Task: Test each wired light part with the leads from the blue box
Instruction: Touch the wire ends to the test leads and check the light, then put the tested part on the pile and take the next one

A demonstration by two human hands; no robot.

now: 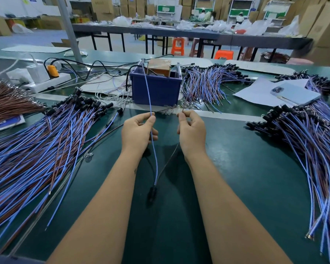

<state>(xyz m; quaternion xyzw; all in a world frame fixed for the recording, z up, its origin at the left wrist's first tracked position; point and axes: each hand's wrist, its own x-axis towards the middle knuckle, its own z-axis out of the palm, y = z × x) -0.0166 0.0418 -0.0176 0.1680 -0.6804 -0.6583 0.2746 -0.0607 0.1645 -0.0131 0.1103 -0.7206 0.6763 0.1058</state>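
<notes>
Left hand (138,130) pinches a blue lead (148,88) running to the blue box (156,90) at twelve o'clock, right hand (191,130) pinches a thin brown wire (170,159).

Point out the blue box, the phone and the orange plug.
blue box (156,90): head view, on its front wall.
phone (297,95): head view, middle of its pale back.
orange plug (52,71): head view, on its orange body.
</notes>
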